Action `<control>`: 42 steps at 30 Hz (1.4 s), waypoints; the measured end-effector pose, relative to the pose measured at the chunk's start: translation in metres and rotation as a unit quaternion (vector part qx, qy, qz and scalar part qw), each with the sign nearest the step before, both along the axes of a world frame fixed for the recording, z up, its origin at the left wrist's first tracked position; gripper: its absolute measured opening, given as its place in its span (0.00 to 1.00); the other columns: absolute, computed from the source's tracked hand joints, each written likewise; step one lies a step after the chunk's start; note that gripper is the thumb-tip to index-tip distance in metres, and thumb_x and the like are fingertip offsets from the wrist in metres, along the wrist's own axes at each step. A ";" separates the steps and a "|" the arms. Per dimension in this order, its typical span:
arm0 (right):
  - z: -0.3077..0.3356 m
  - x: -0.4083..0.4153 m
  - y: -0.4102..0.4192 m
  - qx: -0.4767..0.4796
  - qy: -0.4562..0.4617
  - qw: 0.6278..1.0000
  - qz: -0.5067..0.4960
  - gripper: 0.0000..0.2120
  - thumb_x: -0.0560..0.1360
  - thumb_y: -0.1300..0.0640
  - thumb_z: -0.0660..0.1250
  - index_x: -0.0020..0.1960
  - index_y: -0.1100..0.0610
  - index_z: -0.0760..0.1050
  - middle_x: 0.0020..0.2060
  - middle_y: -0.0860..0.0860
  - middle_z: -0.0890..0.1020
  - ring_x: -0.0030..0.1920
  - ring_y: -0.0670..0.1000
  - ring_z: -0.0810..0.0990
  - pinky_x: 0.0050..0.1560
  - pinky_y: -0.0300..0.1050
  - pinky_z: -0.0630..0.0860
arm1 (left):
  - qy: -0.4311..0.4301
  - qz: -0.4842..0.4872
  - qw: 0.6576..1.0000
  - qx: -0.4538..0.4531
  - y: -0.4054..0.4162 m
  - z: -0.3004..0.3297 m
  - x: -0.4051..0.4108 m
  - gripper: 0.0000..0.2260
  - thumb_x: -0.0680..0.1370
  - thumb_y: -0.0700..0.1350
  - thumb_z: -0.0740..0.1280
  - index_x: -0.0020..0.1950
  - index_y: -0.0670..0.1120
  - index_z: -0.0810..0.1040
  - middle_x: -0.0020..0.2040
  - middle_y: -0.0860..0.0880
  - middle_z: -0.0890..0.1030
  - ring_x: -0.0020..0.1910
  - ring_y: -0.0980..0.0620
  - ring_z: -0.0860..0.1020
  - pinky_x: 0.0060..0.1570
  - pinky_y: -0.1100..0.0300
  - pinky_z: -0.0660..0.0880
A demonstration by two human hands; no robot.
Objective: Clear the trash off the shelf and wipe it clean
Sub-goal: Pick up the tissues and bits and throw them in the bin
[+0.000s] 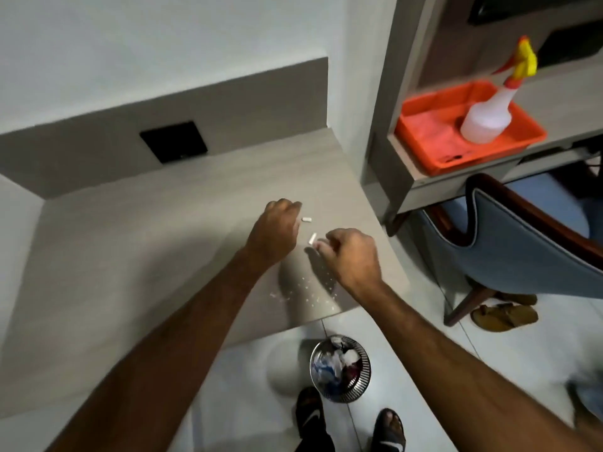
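Both of my hands hover over the right part of the grey shelf (137, 243). My left hand (277, 230) is curled, its fingers bent down beside a small white scrap (306, 219). A second white scrap (312, 237) lies between the hands. My right hand (350, 256) is closed, and its fingertips pinch a white scrap (318, 244). Tiny white crumbs (310, 293) are scattered near the shelf's front edge. On the floor below stands a round metal trash bin (340, 368) filled with crumpled paper.
An orange tray (424, 125) holding a white spray bottle (489, 115) with a yellow trigger sits on a side shelf at the right. A blue chair (522, 243) and brown sandals (504, 316) are on the floor. A black wall plate (174, 141) is behind the shelf.
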State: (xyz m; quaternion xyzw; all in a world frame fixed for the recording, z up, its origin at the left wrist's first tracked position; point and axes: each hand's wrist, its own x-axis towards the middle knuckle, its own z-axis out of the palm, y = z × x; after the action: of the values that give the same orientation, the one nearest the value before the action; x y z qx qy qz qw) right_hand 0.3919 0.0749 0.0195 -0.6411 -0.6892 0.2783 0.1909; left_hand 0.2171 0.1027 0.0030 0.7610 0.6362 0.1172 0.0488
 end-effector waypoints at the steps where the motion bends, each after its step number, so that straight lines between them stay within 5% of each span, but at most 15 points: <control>1: 0.000 -0.012 0.011 -0.024 -0.010 1.000 -0.004 0.15 0.72 0.44 0.71 0.47 0.56 0.83 0.41 0.54 0.86 0.42 0.54 0.83 0.41 0.41 0.75 | 0.015 -0.025 0.999 -0.033 0.015 -0.002 -0.005 0.19 0.80 0.40 0.61 0.71 0.40 0.72 0.65 0.39 0.77 0.63 0.38 0.74 0.66 0.46 0.71; 4: -0.011 -0.037 0.032 -0.052 -0.066 0.996 -0.004 0.15 0.73 0.45 0.71 0.49 0.58 0.83 0.44 0.57 0.86 0.46 0.57 0.83 0.47 0.46 0.80 | 0.036 -0.112 0.990 -0.082 0.037 -0.012 -0.012 0.20 0.80 0.40 0.63 0.72 0.44 0.72 0.66 0.40 0.74 0.64 0.40 0.72 0.68 0.50 0.69; 7: -0.025 -0.046 0.039 -0.042 -0.091 0.995 0.004 0.14 0.75 0.48 0.69 0.52 0.58 0.82 0.47 0.58 0.84 0.47 0.58 0.83 0.50 0.50 0.82 | 0.063 -0.150 0.984 -0.072 0.041 -0.024 -0.014 0.13 0.80 0.39 0.62 0.62 0.43 0.81 0.60 0.41 0.78 0.59 0.41 0.76 0.64 0.52 0.71; 13: -0.026 -0.035 0.030 0.007 -0.075 0.997 0.017 0.09 0.77 0.57 0.64 0.51 0.55 0.83 0.46 0.56 0.85 0.45 0.58 0.83 0.48 0.50 0.81 | -0.059 0.006 0.998 0.011 0.001 -0.028 0.000 0.09 0.79 0.36 0.63 0.51 0.38 0.83 0.48 0.38 0.81 0.50 0.37 0.78 0.53 0.47 0.76; 17: -0.028 0.005 -0.027 0.123 -0.007 0.990 -0.069 0.05 0.76 0.55 0.68 0.51 0.52 0.82 0.45 0.50 0.85 0.42 0.49 0.81 0.45 0.40 0.76 | -0.192 0.080 0.966 0.156 -0.094 -0.029 0.038 0.07 0.78 0.36 0.67 0.50 0.38 0.84 0.44 0.40 0.82 0.44 0.41 0.80 0.47 0.53 0.79; 19: -0.036 0.030 -0.069 0.186 0.048 0.973 -0.125 0.05 0.75 0.57 0.70 0.50 0.52 0.81 0.43 0.45 0.83 0.41 0.45 0.78 0.44 0.34 0.72 | -0.239 0.067 0.956 0.156 -0.145 -0.041 0.061 0.09 0.79 0.39 0.65 0.53 0.39 0.84 0.46 0.42 0.83 0.46 0.45 0.80 0.48 0.56 0.78; 25: -0.149 0.088 -0.166 0.128 0.076 0.967 -0.205 0.03 0.74 0.55 0.68 0.48 0.49 0.78 0.41 0.42 0.78 0.35 0.43 0.74 0.39 0.25 0.67 | -0.260 0.032 0.965 -0.012 -0.237 -0.160 0.104 0.11 0.77 0.35 0.68 0.57 0.38 0.85 0.50 0.40 0.85 0.50 0.42 0.83 0.52 0.54 0.82; 31: -0.325 0.102 -0.187 -0.092 0.005 0.987 -0.135 0.04 0.72 0.60 0.70 0.46 0.57 0.81 0.41 0.54 0.84 0.38 0.58 0.82 0.40 0.47 0.78 | -0.175 0.152 0.948 -0.216 -0.242 -0.312 0.115 0.09 0.74 0.33 0.70 0.52 0.37 0.85 0.48 0.37 0.85 0.46 0.39 0.85 0.47 0.51 0.83; 37: -0.447 0.102 -0.170 -0.267 -0.053 0.955 -0.114 0.09 0.73 0.53 0.65 0.46 0.57 0.80 0.43 0.58 0.85 0.45 0.63 0.83 0.42 0.47 0.76 | -0.137 0.220 0.909 -0.326 -0.226 -0.423 0.128 0.07 0.76 0.38 0.65 0.46 0.41 0.83 0.48 0.39 0.86 0.49 0.38 0.83 0.48 0.51 0.80; 42: -0.476 0.098 -0.163 -0.274 -0.034 0.949 -0.155 0.12 0.73 0.53 0.65 0.54 0.57 0.79 0.47 0.61 0.85 0.48 0.65 0.82 0.46 0.50 0.78 | -0.157 0.233 0.889 -0.361 -0.214 -0.457 0.136 0.17 0.78 0.39 0.63 0.67 0.42 0.74 0.62 0.38 0.81 0.61 0.38 0.79 0.60 0.51 0.77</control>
State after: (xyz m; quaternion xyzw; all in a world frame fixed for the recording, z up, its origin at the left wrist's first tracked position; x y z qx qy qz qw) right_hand 0.4903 -0.0883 -0.4564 -0.7765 -0.4850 0.4015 0.0249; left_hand 0.3534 -0.1113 -0.4540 0.4920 0.7780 0.0054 0.3907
